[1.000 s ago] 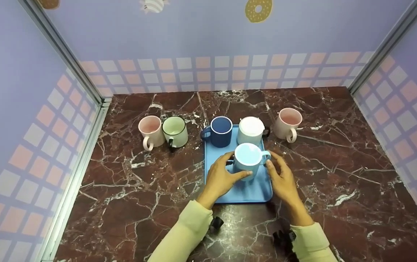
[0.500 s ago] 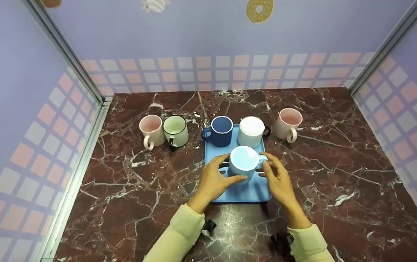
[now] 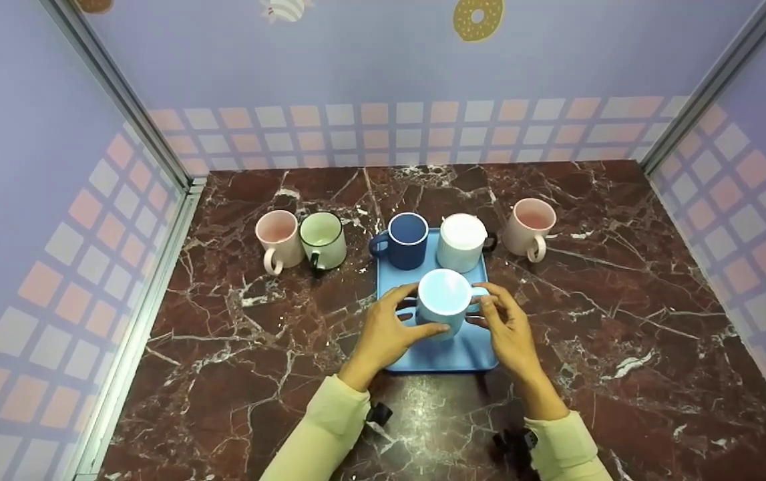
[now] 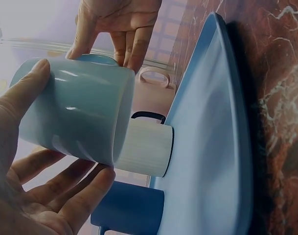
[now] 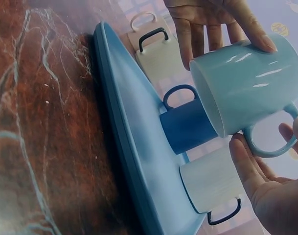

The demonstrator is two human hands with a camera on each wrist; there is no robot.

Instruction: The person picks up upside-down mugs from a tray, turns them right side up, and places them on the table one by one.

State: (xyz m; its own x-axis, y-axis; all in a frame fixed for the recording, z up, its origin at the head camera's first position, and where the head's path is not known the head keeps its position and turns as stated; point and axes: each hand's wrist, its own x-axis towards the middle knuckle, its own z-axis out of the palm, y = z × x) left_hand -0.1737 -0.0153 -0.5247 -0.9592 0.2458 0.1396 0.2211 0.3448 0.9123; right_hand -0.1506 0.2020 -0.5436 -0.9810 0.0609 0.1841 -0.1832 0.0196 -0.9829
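Note:
Over the blue tray point(image 3: 453, 359), both hands hold a light blue mug point(image 3: 444, 294) upside down, its open rim facing the tray in the left wrist view. My left hand point(image 3: 386, 334) grips the mug's body, thumb on the near side and fingers round the far side. At the other side, my right hand point(image 3: 513, 334) pinches the handle point(image 5: 271, 152) between thumb and fingers. A navy mug point(image 3: 407, 250) and an upside-down white mug point(image 3: 461, 247) with a black handle stand side by side at the tray's back.
Left of the tray, a pink mug point(image 3: 278, 240) and a pale green mug point(image 3: 323, 244) with a black rim stand close together. Another pink mug point(image 3: 529, 230) is at the right. Patterned walls point(image 3: 383, 60) enclose the marbled table point(image 3: 256, 361) at the back and sides.
The light blue mug has moved left and slightly towards me, with both hands still on it. The other mugs and the tray have not moved.

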